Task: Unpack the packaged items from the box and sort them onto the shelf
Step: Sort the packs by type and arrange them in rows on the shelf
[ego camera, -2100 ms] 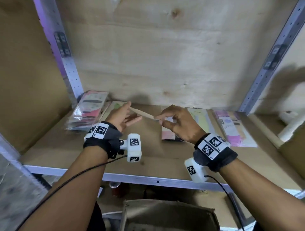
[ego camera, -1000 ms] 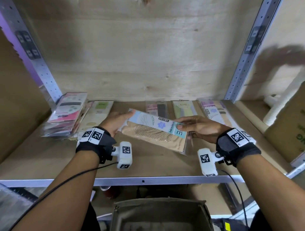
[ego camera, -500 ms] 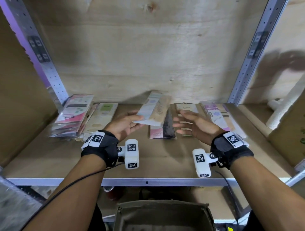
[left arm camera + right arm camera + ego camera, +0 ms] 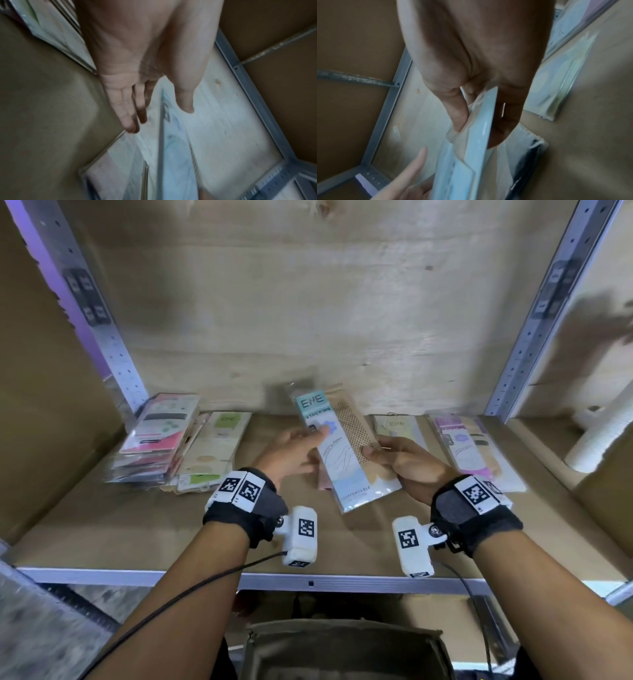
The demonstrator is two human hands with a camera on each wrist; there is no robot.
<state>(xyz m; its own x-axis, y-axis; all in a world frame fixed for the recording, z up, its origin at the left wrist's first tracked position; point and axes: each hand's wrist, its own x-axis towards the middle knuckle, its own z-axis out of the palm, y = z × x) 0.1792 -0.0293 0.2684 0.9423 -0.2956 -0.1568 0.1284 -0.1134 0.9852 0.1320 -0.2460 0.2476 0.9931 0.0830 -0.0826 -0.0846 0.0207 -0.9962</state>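
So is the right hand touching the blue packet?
Touching. The right wrist view shows the right hand pinching the blue packet, thumb on one face and fingers on the other.

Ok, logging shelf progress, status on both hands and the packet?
Right hand pinches blue stocking packet; left hand open, fingers steadying its edge. Packet held above shelf, over the pink packet. Nothing in the way.

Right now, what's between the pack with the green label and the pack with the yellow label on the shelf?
In the head view, the left hand and the blue stocking pack it shares with the right hand.
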